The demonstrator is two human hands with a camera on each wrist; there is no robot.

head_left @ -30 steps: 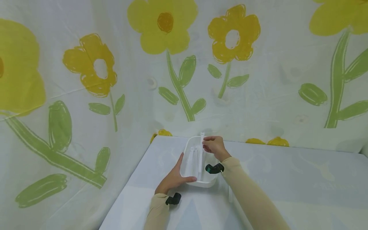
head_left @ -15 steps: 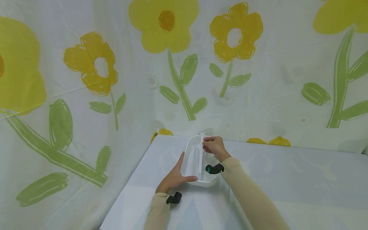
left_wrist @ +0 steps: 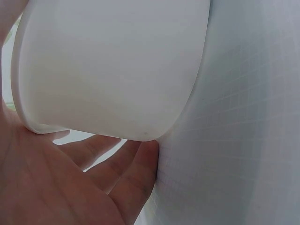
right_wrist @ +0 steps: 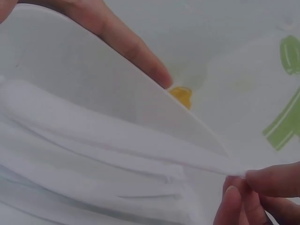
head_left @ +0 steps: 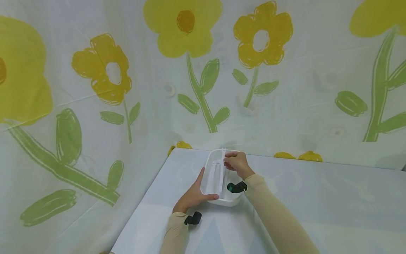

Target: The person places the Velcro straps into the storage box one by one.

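A white rounded container [head_left: 223, 203] sits on the table, holding several long, narrow white strips [head_left: 210, 180]. Another long white strip [head_left: 221, 176] slants over the container's middle, its far end at the far rim. My right hand [head_left: 238, 164] pinches this strip near its far end between thumb and fingertips. In the right wrist view the strip [right_wrist: 117, 133] looks soft and folded; its material cannot be told. My left hand [head_left: 192, 195] is spread around the container's near left corner, thumb over the near rim. Its fingers touch the outer wall [left_wrist: 112, 70] in the left wrist view.
The white table [head_left: 304, 201] extends to the right. A thin pale strip [head_left: 254, 216] lies partly under my right forearm. Behind the table hangs a white curtain [head_left: 301, 106] with yellow flowers. Both wrists wear small black devices.
The pinched strip has sunk slightly, its far end now lower against the far rim. The head view has shifted a little. Both hands keep their places at the container.
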